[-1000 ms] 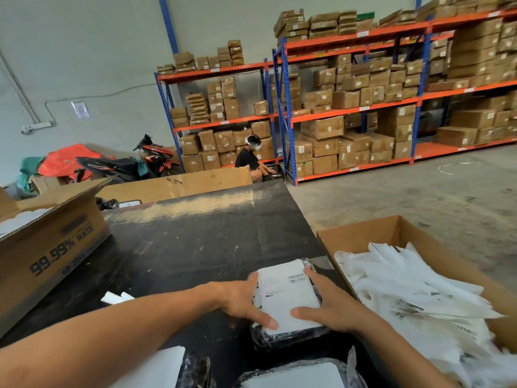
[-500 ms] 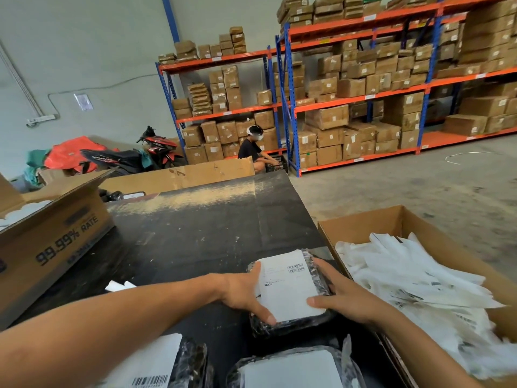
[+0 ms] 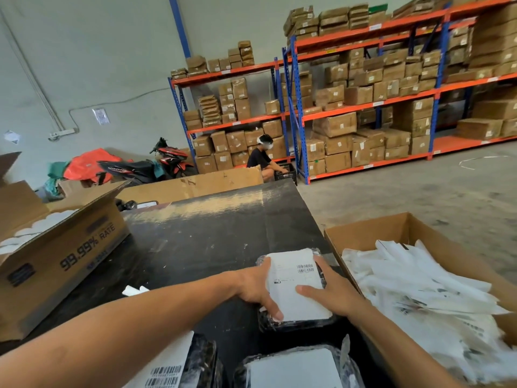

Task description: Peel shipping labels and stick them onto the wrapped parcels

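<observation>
Black glossy film wraps the parcel point(image 3: 293, 322), which lies on the dark table point(image 3: 195, 242) just beside the open carton point(image 3: 363, 233) of loose white backing sheets point(image 3: 419, 289). In the head view, the only one given, a white shipping label point(image 3: 296, 284) covers nearly the parcel's whole top face. The film looks slick and a little crinkly, the packet flat and probably light, with some give under pressure; I judge it best held by its two long sides, so that the label's face is not smeared or lifted. The left hand point(image 3: 251, 287) cups the left edge, fingers curled round it, thumb laid along the label's margin. The right hand point(image 3: 333, 292) does the same on the right edge, its thumb pressing flat on the paper. Two more labelled parcels point(image 3: 293, 368) lie nearer the person.
</observation>
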Action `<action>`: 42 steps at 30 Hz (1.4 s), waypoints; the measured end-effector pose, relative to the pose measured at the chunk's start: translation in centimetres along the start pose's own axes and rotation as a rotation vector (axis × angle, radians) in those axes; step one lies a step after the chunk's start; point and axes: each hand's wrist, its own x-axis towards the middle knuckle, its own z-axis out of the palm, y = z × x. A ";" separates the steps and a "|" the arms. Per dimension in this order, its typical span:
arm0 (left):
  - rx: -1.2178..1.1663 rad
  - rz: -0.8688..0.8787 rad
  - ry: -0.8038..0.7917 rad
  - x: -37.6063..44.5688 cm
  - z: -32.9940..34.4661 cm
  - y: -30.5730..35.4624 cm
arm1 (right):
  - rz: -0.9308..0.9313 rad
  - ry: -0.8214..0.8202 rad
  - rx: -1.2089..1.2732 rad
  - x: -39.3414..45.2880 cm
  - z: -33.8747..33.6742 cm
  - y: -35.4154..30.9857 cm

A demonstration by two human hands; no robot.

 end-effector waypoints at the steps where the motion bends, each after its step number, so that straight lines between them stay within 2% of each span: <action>1: 0.040 0.010 0.016 -0.3 -0.5 0.5 | -0.004 0.023 0.010 -0.3 -0.4 -0.3; 9: 0.144 0.079 0.198 -5.7 -3.5 4.5 | -0.141 0.210 0.118 -4.6 -4.4 -5.5; 16: 0.041 0.201 0.327 -15.3 -3.6 5.4 | -0.173 0.280 0.021 -12.3 -5.7 -11.7; 20: -0.118 0.213 0.307 -20.2 -1.3 4.8 | -0.169 0.222 -0.063 -17.0 -5.1 -13.6; 25: -0.190 0.229 0.203 -23.6 1.5 4.9 | -0.101 0.156 -0.050 -21.1 -3.3 -13.5; 29: -0.210 0.179 0.104 -24.7 3.3 5.3 | -0.012 0.118 -0.031 -22.5 -2.7 -12.7; 33: -0.064 0.139 0.085 -25.1 4.1 5.9 | 0.058 0.089 0.014 -23.4 -1.4 -11.5; 37: 0.063 0.067 0.026 -25.0 4.2 6.3 | 0.034 0.139 0.012 -24.0 -0.2 -11.2; 42: 0.198 0.073 0.080 -25.3 4.2 6.4 | 0.028 0.175 -0.013 -24.2 0.2 -11.0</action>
